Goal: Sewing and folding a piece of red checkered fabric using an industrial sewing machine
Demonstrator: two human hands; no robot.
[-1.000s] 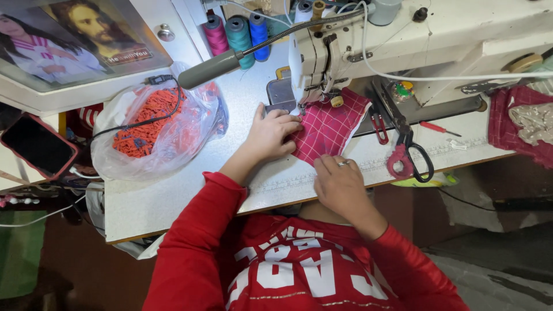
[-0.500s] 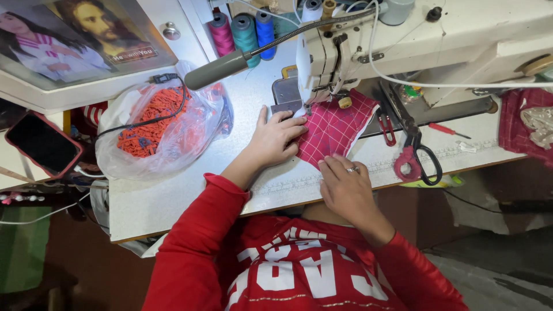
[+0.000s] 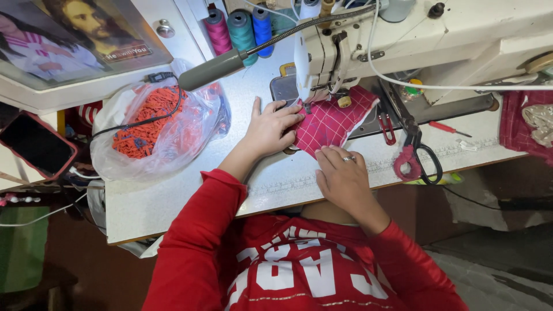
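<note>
Checked cloth (image 3: 331,122) under fingers (image 3: 286,117), bag (image 3: 115,167) — orange bits (image 3: 143,124)

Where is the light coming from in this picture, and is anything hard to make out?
Head view: a lamp lights the white table and pink checked cloth brightly; both hands are sharp; the floor beside the table falls into dark shadow, and straight edges bow slightly.

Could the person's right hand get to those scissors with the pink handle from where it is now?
Probably yes. The right hand rests on the pink checked cloth, and the scissors lie flat on the table just to its right, with nothing between them.
</note>
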